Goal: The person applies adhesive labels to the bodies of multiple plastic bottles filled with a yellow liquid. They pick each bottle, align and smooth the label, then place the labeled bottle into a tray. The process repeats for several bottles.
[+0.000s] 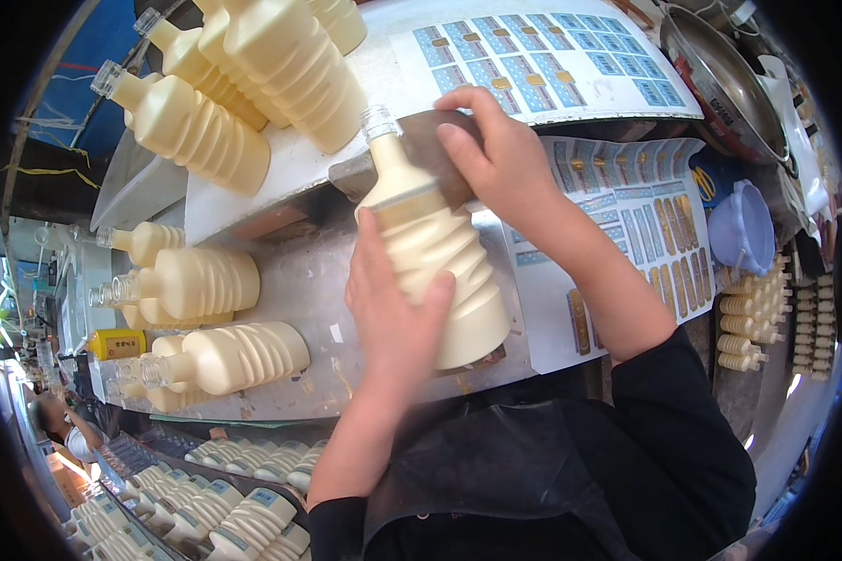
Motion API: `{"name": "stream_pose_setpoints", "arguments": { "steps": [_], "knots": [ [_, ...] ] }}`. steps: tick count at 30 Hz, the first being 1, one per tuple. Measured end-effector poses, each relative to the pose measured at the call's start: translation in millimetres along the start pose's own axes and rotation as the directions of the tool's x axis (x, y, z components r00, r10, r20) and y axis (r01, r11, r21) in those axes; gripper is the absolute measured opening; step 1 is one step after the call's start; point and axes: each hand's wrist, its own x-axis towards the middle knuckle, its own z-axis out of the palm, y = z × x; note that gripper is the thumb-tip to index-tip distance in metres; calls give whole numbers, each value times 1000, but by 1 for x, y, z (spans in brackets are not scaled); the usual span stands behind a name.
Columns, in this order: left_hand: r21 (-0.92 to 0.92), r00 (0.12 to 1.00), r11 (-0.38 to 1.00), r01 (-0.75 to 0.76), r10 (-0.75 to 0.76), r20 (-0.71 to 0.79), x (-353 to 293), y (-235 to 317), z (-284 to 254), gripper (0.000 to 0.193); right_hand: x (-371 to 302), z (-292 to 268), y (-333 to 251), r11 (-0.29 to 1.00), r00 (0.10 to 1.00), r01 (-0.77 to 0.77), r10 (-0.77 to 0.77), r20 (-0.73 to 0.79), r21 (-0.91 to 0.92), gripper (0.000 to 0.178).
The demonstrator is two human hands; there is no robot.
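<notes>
A cream bottle (444,252) with wavy ribs and a clear threaded neck lies tilted in front of me, its neck pointing away. My left hand (393,313) grips its body from the near left side, thumb on the ribs and fingers along the edge. Around the bottle's shoulder runs a greyish-gold band (404,208). Close by, my right hand (505,154) pinches a dark brown flat piece (430,150) between thumb and fingers, its edge against the bottle's shoulder. Whether it is rubber or leather I cannot tell.
Several similar bottles (196,136) stand at the back left, more (210,280) on the left. Blue-and-gold label sheets (608,70) lie at the back and right (552,309). A yellow container (117,344), purple bucket (742,227) and metal pan (730,79) are around. A person (75,430) is at far left.
</notes>
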Motion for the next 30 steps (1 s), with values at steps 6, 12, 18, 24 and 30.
{"name": "stream_pose_setpoints", "arguments": {
  "steps": [6, 12, 18, 24, 30],
  "knots": [
    [-300, 994, 947, 110, -114, 4, 2, -2, 3, 101, -3, 5, 24, 995, 994, 86, -88, -65, -43, 28],
    [-718, 922, 580, 384, -285, 263, -2, -2, -8, 90, 0, -1, 14, 972, 981, 134, -102, -166, 193, 25],
    [-331, 958, 900, 285, -275, 77, -1, 14, -11, 73, -4, 5, -33, 982, 994, -112, 113, -3, 154, 28],
    [-100, 963, 958, 268, -267, 18, 7, 42, -16, 68, -1, 30, -75, 971, 998, 39, -50, -41, -234, 22],
    [-100, 973, 968, 231, -227, 49, 4, 27, -18, 78, 2, 38, -90, 863, 995, 91, -95, 19, -497, 19]
  ]
}}
